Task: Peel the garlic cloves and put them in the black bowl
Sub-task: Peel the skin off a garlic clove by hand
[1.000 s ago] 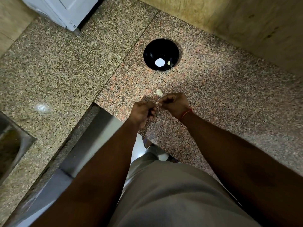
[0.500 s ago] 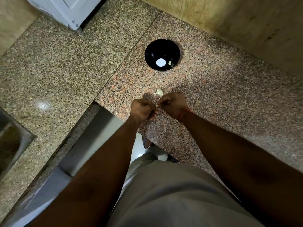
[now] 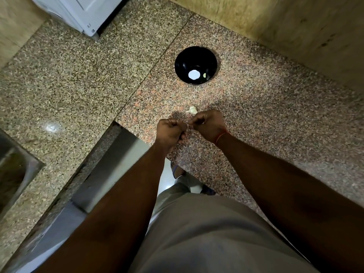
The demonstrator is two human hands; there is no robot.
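My left hand (image 3: 171,131) and my right hand (image 3: 209,125) meet over the granite counter, fingers curled, pinching a small garlic clove (image 3: 189,125) between them; only a pale sliver of it shows. A piece of garlic (image 3: 192,110) lies on the counter just beyond my right hand. The black bowl (image 3: 184,62) stands farther back; a small pale peeled clove (image 3: 204,75) lies inside it beside a bright white glare spot.
The granite counter (image 3: 275,119) has a corner edge near my left wrist, with floor below. A steel sink (image 3: 13,170) sits at the far left. A white appliance (image 3: 82,12) stands at the back left, a tiled wall (image 3: 295,26) at the back right.
Both hands stay together on the clove, with small shifts of the fingers. The bowl and the garlic on the counter have not moved.
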